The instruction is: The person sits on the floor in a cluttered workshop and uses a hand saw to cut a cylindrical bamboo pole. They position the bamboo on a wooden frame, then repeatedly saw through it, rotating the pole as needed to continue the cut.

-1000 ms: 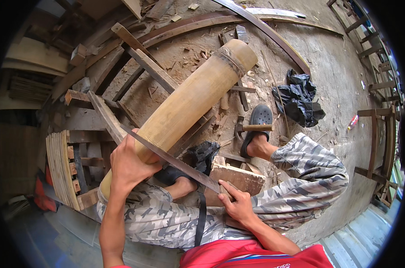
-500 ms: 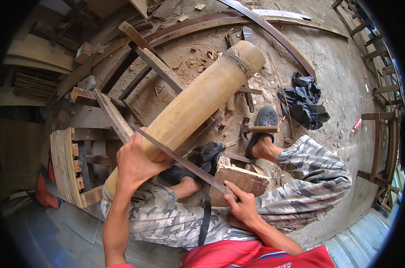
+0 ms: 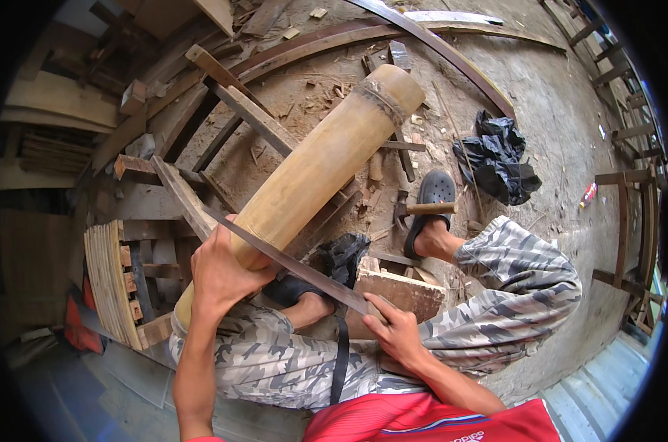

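Note:
A thick, pale yellow bamboo pole [image 3: 326,158] lies slantwise across the wooden frame, its near end by my left thigh and a dark ringed joint near its far end. My left hand [image 3: 227,272] is closed round the near part of the pole, its fingertips partly hidden. Across the pole, just ahead of that hand, rests a long, narrow, dark saw blade [image 3: 304,271]. My right hand [image 3: 394,333] grips the blade's near end above my lap, forefinger stretched along it. Whether the edge has teeth is too small to tell.
Wooden bars [image 3: 256,118] form a frame under the pole. A hammer [image 3: 429,209] lies against my right clog [image 3: 437,188]. A wooden block [image 3: 400,295] stands between my legs. Crumpled black plastic [image 3: 499,162] lies right, stacked slats [image 3: 105,283] stand left, and wood chips litter the floor.
The blade has slid slightly toward the upper left across the bamboo pole, and my right hand has moved slightly with it. My left hand keeps its hold. The whole view has shifted a little.

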Demonstrator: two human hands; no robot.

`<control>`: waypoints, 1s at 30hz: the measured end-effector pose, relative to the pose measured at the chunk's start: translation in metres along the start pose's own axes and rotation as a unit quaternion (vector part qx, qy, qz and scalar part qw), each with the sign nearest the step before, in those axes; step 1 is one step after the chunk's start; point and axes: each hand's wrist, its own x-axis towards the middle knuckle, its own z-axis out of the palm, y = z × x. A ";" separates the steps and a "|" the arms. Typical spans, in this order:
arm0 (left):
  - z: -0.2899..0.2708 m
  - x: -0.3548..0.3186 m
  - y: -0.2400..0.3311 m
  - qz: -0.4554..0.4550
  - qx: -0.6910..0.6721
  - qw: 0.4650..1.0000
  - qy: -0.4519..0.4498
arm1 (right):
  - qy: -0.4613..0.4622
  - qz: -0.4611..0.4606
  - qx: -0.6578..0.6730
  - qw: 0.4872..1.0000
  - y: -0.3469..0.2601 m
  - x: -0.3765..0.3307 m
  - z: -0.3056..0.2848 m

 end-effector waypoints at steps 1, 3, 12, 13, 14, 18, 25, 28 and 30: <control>0.000 0.000 0.000 0.012 -0.005 1.000 0.011 | -0.004 -0.025 0.014 1.000 -0.015 0.016 0.006; 0.002 0.003 0.003 0.024 -0.014 1.000 0.010 | 0.004 -0.174 -0.068 0.982 -0.053 0.056 0.019; 0.002 0.002 0.002 0.028 -0.011 0.999 0.016 | 0.029 -0.180 -0.121 0.976 0.019 0.023 0.011; 0.002 0.002 0.002 0.037 -0.009 0.999 0.018 | 0.020 -0.161 -0.134 0.978 0.015 0.021 0.008; 0.002 0.002 0.001 0.045 -0.006 0.999 0.021 | 0.010 -0.141 -0.146 0.979 0.010 0.021 0.005; -0.001 0.007 0.003 -0.016 -0.031 0.999 -0.029 | 0.053 -0.111 0.047 0.991 -0.066 0.080 0.047; 0.002 0.006 -0.010 0.077 -0.016 0.997 0.000 | 0.033 -0.234 -0.169 0.957 0.021 0.030 0.013; 0.003 0.007 -0.006 0.027 -0.029 0.999 -0.002 | 0.049 -0.040 -0.038 0.997 0.008 0.014 0.006; 0.003 0.008 -0.005 0.025 -0.028 0.999 -0.001 | 0.018 -0.005 -0.018 1.000 0.000 0.019 0.007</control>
